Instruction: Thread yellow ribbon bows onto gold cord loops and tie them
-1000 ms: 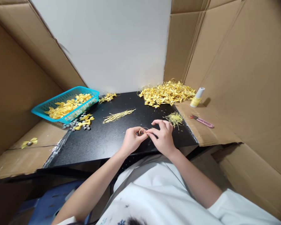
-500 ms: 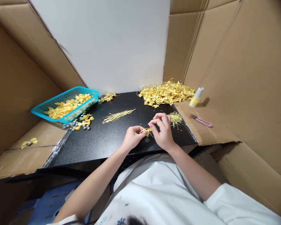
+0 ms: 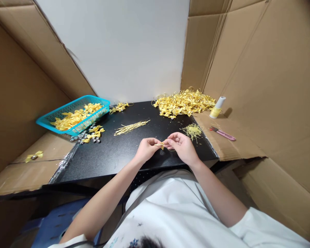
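Between my fingertips, over the near part of the black table (image 3: 98,162), is a small yellow ribbon bow (image 3: 162,147). My left hand (image 3: 146,150) pinches it from the left. From the right, the closed fingertips of my right hand (image 3: 182,147) meet at the bow, pinching a thin gold cord; a loop of cord shows below them. Fingers hide most of the bow. Beyond my hands lies a bundle of gold cords (image 3: 131,127). A heap of short yellow cord clippings (image 3: 193,131) sits just past my right hand.
A turquoise basket (image 3: 48,126) of yellow bows stands at the left, silver bells (image 3: 95,140) beside it. A big pile of finished-looking bows (image 3: 186,102) lies at the back. Pink-handled snips (image 3: 223,133) and a white cone spool (image 3: 220,102) are at the right. Cardboard walls (image 3: 268,79) flank the table.
My right hand has come down from its raised position, its fingers closing in at the bow. My left hand stays nearly in place, still pinching the bow.
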`<state>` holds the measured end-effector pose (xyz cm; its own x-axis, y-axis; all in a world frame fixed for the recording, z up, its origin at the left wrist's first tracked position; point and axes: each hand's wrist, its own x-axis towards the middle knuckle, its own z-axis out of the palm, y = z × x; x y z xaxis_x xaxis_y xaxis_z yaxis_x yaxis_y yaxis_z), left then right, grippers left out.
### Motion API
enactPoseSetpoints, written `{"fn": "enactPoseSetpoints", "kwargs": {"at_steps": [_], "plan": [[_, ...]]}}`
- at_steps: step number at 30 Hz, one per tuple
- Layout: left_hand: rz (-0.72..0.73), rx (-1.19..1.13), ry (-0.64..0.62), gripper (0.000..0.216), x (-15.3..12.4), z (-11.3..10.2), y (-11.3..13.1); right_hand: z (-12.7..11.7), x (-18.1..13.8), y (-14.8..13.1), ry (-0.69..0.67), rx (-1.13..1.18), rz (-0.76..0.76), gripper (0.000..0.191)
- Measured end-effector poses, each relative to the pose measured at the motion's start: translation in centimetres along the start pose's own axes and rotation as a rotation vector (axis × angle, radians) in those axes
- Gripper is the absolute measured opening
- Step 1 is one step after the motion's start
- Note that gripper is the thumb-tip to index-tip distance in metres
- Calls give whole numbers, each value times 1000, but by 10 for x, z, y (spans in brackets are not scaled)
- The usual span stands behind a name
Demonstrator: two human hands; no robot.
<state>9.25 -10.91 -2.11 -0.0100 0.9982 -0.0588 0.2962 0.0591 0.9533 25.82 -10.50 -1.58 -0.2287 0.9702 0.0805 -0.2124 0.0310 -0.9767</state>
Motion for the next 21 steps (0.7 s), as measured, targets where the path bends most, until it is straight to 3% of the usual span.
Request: {"fn": "enactPoseSetpoints", "kwargs": {"at_steps": [9,16,21], "plan": [[-6,44,29,21,4,-1,0,-9,-6,-20,32,10,-144,26],[-73,55,20,18,12,-4,0,-33,-4,-55,95,-99,-540,9],[-93,85,42,17,17,-6,-1,-48,2,-70,189,-125,-719,8]]}}
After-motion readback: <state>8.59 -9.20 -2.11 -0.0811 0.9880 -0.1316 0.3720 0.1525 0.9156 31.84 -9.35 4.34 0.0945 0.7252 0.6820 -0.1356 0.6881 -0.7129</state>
